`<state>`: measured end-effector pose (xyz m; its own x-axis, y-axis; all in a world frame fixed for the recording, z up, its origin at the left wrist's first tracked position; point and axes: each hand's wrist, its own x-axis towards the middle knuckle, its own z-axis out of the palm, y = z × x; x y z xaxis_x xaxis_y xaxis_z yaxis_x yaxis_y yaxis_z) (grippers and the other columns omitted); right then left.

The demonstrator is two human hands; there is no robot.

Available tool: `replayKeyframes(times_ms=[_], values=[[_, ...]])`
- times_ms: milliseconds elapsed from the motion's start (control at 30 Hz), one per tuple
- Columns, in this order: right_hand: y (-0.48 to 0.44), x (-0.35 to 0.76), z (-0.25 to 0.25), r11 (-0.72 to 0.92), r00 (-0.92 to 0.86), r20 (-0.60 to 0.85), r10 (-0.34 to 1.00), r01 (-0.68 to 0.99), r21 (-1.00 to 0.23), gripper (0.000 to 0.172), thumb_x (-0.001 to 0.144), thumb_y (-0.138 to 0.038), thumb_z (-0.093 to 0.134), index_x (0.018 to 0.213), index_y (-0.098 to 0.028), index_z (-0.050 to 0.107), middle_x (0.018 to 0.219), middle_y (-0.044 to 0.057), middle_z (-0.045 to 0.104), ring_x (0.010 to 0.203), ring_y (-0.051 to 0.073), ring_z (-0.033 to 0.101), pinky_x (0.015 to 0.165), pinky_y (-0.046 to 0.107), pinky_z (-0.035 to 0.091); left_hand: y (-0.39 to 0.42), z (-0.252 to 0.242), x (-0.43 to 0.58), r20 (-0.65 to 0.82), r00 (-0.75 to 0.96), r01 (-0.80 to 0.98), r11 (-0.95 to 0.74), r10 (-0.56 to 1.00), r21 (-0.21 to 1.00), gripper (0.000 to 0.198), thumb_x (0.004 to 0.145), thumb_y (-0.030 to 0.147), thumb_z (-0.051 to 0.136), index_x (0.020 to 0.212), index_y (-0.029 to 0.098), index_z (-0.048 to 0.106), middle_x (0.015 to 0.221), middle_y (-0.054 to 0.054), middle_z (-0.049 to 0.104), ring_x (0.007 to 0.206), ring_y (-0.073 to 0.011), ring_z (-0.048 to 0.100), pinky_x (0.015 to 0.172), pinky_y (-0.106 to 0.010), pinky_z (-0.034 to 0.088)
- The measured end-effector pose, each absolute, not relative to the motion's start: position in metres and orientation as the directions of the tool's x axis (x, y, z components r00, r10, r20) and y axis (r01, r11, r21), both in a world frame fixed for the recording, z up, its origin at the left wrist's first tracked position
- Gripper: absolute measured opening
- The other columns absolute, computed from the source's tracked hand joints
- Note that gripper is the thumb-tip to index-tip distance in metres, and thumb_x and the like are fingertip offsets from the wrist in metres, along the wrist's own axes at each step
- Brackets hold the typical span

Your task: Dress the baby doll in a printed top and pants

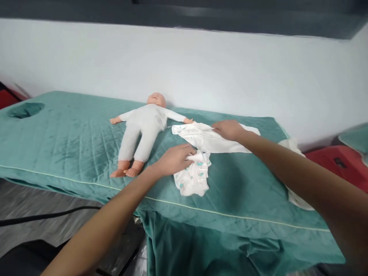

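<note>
Doll (143, 122) sprawled on the bed (71, 126), 10 o'clock | my left fingers (186, 149) pinching patterned cloth (192, 182), 6ish | right fingers (217, 125) pinching long white garment (214, 143), 3ish

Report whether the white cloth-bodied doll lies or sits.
Lying: the doll is face up, legs stretched out on the green quilted cover.

Quilted matt green cloth covers the bed (71, 130) across the frame, and the drape (189, 243) at lower centre is smoother fabric with a velvety sheen. At centre, the printed bundle (191, 182) and white garment (230, 146) look like soft, creased cloth; the doll (146, 119), left of them, combines dull fabric with smooth, plastic-looking head, hands and feet.
</note>
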<state>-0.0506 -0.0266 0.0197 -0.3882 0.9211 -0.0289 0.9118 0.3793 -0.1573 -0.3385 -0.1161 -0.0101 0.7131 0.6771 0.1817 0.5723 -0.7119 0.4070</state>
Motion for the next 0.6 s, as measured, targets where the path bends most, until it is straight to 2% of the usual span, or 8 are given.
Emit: replayKeyframes(times_ms=[67,133,200,267,333,400,533,600], values=[[-0.055,-0.057,0.034,0.455,-0.461,-0.031,0.887,0.883,-0.114,0.039,0.102,-0.043,0.04,0.12,-0.024,0.069,0.123,0.011,0.072,0.112,0.033,0.063,0.09,0.042,0.047,-0.115,0.001,-0.318,0.344,0.66,0.55,-0.742,0.667,0.383,0.014,0.09,0.022,0.054,0.101,0.022,0.062,0.112,-0.007,0.065,0.109,-0.0245,0.06,0.093,-0.038,0.048],[-0.084,-0.056,0.051,0.511,-0.523,-0.027,0.852,0.842,-0.175,0.04,0.103,-0.041,0.038,0.128,-0.029,0.067,0.131,0.005,0.07,0.117,0.03,0.063,0.093,0.04,0.047,-0.115,0.009,-0.295,0.46,0.613,0.547,-0.765,0.642,0.34,0.01,0.089,0.022,0.055,0.097,0.022,0.062,0.128,-0.01,0.06,0.122,-0.0268,0.054,0.102,-0.043,0.044],[-0.112,-0.048,0.067,0.554,-0.575,-0.013,0.818,0.795,-0.248,0.041,0.102,-0.039,0.039,0.132,-0.033,0.066,0.134,0.0,0.069,0.119,0.028,0.064,0.095,0.039,0.047,-0.116,0.013,-0.274,0.483,0.635,0.532,-0.795,0.603,0.293,0.007,0.089,0.02,0.055,0.092,0.022,0.06,0.134,-0.01,0.058,0.126,-0.0272,0.053,0.106,-0.044,0.042],[-0.137,-0.035,0.081,0.563,-0.584,0.016,0.812,0.774,-0.29,0.041,0.103,-0.04,0.038,0.133,-0.035,0.065,0.134,-0.002,0.069,0.118,0.028,0.065,0.096,0.039,0.048,-0.117,0.016,-0.26,0.446,0.681,0.535,-0.81,0.581,0.239,0.01,0.088,0.017,0.052,0.092,0.022,0.059,0.122,-0.009,0.064,0.116,-0.0259,0.059,0.1,-0.042,0.045],[-0.159,-0.021,0.091,0.527,-0.544,0.047,0.838,0.782,-0.334,0.043,0.104,-0.043,0.035,0.135,-0.039,0.064,0.131,-0.003,0.071,0.116,0.028,0.066,0.097,0.04,0.049,-0.12,0.019,-0.253,0.451,0.657,0.596,-0.782,0.604,0.179,0.014,0.087,0.016,0.05,0.096,0.022,0.059,0.109,-0.009,0.068,0.103,-0.0269,0.064,0.091,-0.041,0.048],[-0.178,-0.011,0.095,0.454,-0.475,0.042,0.879,0.806,-0.381,0.043,0.103,-0.045,0.037,0.14,-0.04,0.059,0.131,-0.003,0.07,0.116,0.029,0.067,0.098,0.042,0.049,-0.123,0.023,-0.253,0.521,0.562,0.679,-0.718,0.642,0.151,0.018,0.086,0.019,0.053,0.103,0.022,0.06,0.11,-0.012,0.067,0.103,-0.0304,0.065,0.086,-0.042,0.049],[-0.204,-0.015,0.081,0.173,-0.225,-0.05,0.973,0.857,-0.486,0.068,0.092,-0.046,0.059,0.155,-0.029,0.039,0.129,0.007,0.071,0.113,0.034,0.067,0.098,0.05,0.051,-0.145,0.037,-0.254,0.654,0.317,0.77,-0.589,0.687,0.246,0.041,0.084,0.025,0.06,0.125,0.022,0.056,0.121,-0.014,0.063,0.107,-0.0331,0.064,0.084,-0.041,0.051],[-0.212,-0.031,0.065,0.158,-0.222,-0.027,0.975,0.771,-0.616,0.068,0.093,-0.048,0.057,0.154,-0.025,0.039,0.13,0.009,0.069,0.118,0.033,0.065,0.102,0.051,0.051,-0.167,0.043,-0.255,0.656,0.259,0.767,-0.564,0.709,0.307,0.049,0.085,0.025,0.06,0.134,0.024,0.052,0.121,-0.013,0.062,0.107,-0.0319,0.064,0.084,-0.04,0.052]])
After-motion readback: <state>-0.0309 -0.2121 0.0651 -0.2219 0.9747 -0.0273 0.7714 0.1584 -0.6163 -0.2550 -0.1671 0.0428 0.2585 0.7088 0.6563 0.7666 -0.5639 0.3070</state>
